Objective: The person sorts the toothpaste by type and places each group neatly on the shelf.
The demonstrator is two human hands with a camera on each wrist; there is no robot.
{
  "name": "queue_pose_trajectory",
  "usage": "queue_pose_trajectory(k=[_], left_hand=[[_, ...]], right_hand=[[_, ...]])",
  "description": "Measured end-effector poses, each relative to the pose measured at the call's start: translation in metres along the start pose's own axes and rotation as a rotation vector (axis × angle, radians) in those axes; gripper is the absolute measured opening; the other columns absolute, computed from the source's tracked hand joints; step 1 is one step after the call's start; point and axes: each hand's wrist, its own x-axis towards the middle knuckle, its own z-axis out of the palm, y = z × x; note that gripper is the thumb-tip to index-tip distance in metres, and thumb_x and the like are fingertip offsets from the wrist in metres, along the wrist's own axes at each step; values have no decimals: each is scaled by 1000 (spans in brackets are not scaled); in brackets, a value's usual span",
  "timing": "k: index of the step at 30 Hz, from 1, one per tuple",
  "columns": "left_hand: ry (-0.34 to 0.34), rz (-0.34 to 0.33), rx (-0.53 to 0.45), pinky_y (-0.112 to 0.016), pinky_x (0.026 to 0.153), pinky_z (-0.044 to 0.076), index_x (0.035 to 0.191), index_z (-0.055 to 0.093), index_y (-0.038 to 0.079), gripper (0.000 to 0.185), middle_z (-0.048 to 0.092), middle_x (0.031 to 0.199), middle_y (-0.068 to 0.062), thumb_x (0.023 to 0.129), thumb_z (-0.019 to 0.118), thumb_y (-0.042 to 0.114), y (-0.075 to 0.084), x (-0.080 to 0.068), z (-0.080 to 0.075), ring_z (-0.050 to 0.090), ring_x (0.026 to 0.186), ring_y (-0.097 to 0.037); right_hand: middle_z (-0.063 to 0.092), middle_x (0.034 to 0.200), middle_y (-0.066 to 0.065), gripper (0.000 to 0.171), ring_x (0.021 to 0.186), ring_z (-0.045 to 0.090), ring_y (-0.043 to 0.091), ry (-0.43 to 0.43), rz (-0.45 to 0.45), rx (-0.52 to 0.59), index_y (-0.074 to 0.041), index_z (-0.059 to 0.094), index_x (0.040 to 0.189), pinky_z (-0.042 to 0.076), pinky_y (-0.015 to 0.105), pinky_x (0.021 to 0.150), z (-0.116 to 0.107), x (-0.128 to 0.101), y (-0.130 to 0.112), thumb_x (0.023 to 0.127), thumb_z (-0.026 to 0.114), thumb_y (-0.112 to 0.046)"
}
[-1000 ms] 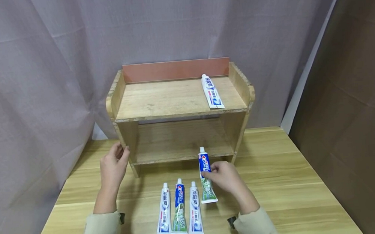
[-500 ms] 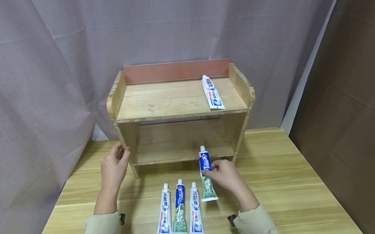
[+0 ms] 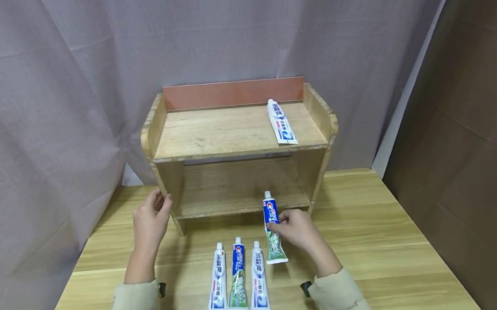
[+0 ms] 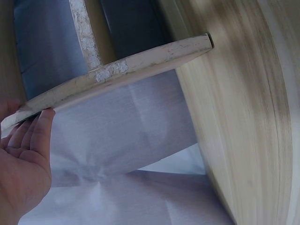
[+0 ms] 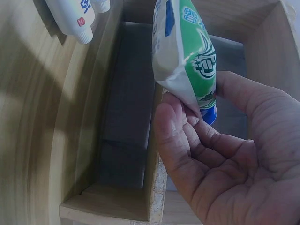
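The head view shows the whole scene: the right hand [image 3: 298, 230] pinches a green and blue toothpaste tube [image 3: 273, 232] between thumb and fingers, lifted a little off the table [image 3: 374, 242] just in front of the wooden shelf [image 3: 238, 146]. The right wrist view adds what the head view cannot: the tube's flat crimped end [image 5: 176, 89] lies against the fingertips [image 5: 173, 122], with the thumb on the far face. The left wrist view shows only the left hand [image 4: 23, 159] with its fingers straight, their tips touching the edge of the shelf's side panel [image 4: 117, 75]; in the head view that hand [image 3: 149, 224] rests on the shelf's lower left post and grips nothing.

Just left of the right hand, three more tubes [image 3: 238, 280] lie side by side on the table, caps away from the person. Beyond the right hand, on the top board, another white tube [image 3: 281, 122] lies near the right side wall. Nothing stands between the held tube and the lower opening.

The held tube's long axis runs away from the person, cap [image 3: 268, 194] toward the shelf, crimped end toward the person.
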Motion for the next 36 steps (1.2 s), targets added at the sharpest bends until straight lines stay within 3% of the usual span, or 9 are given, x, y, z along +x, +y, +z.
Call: queue_pose_trajectory(k=[8,15,22,30,36], left_hand=[[-4,-7,1,-39,86,61,120,67,-2,30,71,112,-22,98,65,18,0,0,-1,71,103,-36],[5,-9,-4,-39,87,60,120,68,-2,29,71,112,-22,98,64,17,-1,0,0,71,103,-36],[-4,-13,-7,-38,86,61,119,68,0,29,72,112,-21,98,65,18,-1,-1,0,72,102,-34],[5,6,-3,-38,85,61,119,68,-2,29,72,111,-22,98,65,17,-1,0,0,72,102,-35],[1,11,5,-39,85,61,119,68,-2,28,72,111,-22,98,65,18,-1,1,-1,72,101,-35]], right_hand=[[48,54,-3,29,48,38,10,-1,-22,-9,-8,65,76,32,21,43,-3,4,-2,87,78,-32],[57,58,2,28,49,47,12,-21,-19,26,-8,67,78,39,22,44,-7,10,-7,88,78,-32],[49,56,-2,36,49,40,11,-24,-15,5,-9,58,69,34,21,42,-10,19,-10,88,77,-32],[71,75,13,30,59,64,18,4,-24,-12,-3,71,85,53,27,50,-15,33,-14,87,78,-33],[72,76,13,34,61,67,19,8,-15,-55,-4,72,85,52,28,50,-18,42,-15,87,77,-37]])
